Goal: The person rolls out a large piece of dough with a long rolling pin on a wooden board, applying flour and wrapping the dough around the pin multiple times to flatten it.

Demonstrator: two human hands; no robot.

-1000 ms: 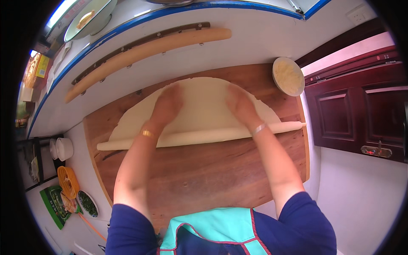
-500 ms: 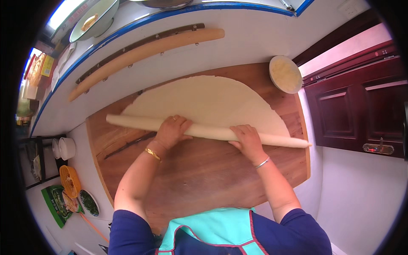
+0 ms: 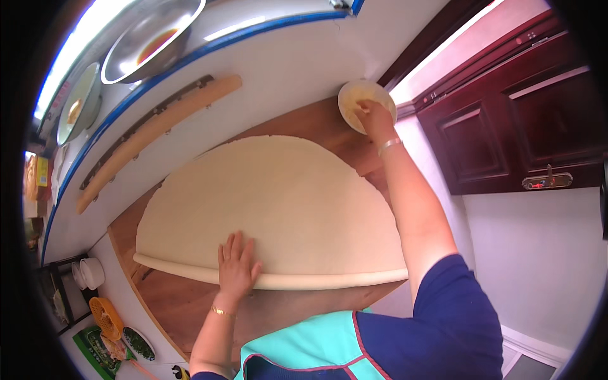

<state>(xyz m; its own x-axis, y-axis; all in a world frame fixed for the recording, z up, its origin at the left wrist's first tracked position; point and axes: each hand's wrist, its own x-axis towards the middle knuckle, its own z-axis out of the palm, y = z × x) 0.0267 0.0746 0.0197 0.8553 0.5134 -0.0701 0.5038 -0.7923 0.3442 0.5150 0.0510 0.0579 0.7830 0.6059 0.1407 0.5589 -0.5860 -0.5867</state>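
A large, thin sheet of dough (image 3: 266,196) covers most of the wooden board (image 3: 190,297). Its near edge is wound into a long, slim dough roll (image 3: 329,280); whether a pin lies inside is hidden. My left hand (image 3: 236,266) rests flat with fingers spread, partly on the sheet and across the roll. At the far right corner, my right hand (image 3: 375,120) reaches into a white bowl (image 3: 345,117) of pale yellow flour, its fingers bunched together and fingertips down in the flour.
A long wooden rolling pin (image 3: 145,139) rests on a wall rack beyond the board. On the ledge above are a metal bowl (image 3: 168,54) with dark liquid and a pale green bowl (image 3: 79,104). An orange basket (image 3: 106,318) is at lower left; a dark red door (image 3: 506,126) stands right.
My right hand has left the roll and reached into the flour bowl. The roll now lies nearer me, with more flat sheet beyond it. My left hand has opened out flat. The view has shifted.
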